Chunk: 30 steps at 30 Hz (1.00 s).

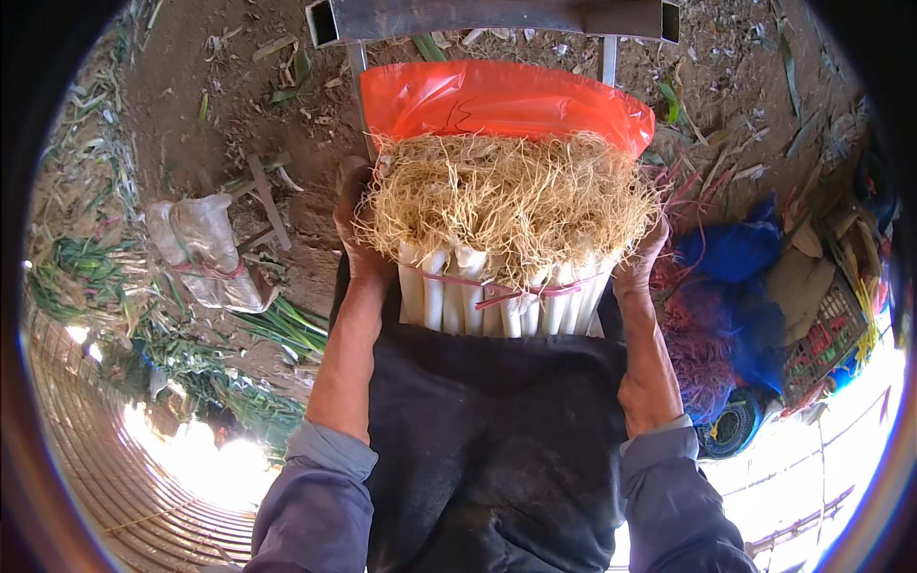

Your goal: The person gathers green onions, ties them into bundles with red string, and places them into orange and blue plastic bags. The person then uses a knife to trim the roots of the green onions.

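Observation:
Before me stands a thick bundle of leeks (458, 294), white shanks towards me and a dense mat of pale roots (509, 193) on top. Pinkish-red twine (530, 294) runs around the shanks and is knotted at the front. My left hand (362, 229) grips the bundle's left side; its fingers are partly hidden behind the roots. On the opposite side my right hand (641, 247) presses against the bundle, fingers also mostly hidden. Behind the roots rises a red plastic bag (501, 97) with a handwritten mark. The lower ends of the leeks are hidden by my black apron (494, 430).
A metal frame bar (494, 18) crosses beyond the bag. A small stool with a tied padded sack (200, 251) stands at left, near green leek leaves (290, 326). At right lie blue netting (731, 243), pink twine (698, 365) and a plastic crate (824, 344). Plant scraps litter the soil.

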Each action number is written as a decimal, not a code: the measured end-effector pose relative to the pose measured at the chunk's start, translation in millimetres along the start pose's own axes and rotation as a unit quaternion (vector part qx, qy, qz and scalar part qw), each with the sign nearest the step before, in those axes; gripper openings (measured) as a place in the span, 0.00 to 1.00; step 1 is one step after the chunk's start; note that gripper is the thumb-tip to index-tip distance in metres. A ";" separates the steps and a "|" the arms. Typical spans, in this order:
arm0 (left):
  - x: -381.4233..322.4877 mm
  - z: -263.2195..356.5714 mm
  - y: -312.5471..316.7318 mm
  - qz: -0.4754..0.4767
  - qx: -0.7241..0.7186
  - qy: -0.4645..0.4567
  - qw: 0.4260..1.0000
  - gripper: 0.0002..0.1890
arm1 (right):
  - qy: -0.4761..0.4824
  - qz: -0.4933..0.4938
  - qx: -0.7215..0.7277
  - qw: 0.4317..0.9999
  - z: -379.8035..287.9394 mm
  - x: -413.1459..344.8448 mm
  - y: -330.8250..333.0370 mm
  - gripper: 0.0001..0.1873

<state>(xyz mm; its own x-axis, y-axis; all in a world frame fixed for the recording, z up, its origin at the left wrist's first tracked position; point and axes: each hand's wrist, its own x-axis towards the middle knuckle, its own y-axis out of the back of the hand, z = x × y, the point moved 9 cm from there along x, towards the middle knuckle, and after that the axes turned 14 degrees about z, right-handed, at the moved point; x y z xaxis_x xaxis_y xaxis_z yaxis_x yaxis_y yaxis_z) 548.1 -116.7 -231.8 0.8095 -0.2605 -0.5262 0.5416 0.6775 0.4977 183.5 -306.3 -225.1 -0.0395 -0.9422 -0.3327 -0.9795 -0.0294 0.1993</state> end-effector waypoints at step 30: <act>9.3 61.5 -13.5 -0.189 -0.045 -0.116 0.974 0.22 | -0.032 -0.090 -0.050 0.994 -53.8 46.3 -38.1 0.15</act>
<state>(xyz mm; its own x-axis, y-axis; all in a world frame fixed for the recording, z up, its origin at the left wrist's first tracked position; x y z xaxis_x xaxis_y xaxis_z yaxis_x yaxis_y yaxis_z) 562.2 -170.5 -201.0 0.5918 -0.6447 -0.4839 0.7969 0.5585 0.2304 229.7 -366.7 -198.5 0.1183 -0.8961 -0.4279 -0.9477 -0.2305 0.2207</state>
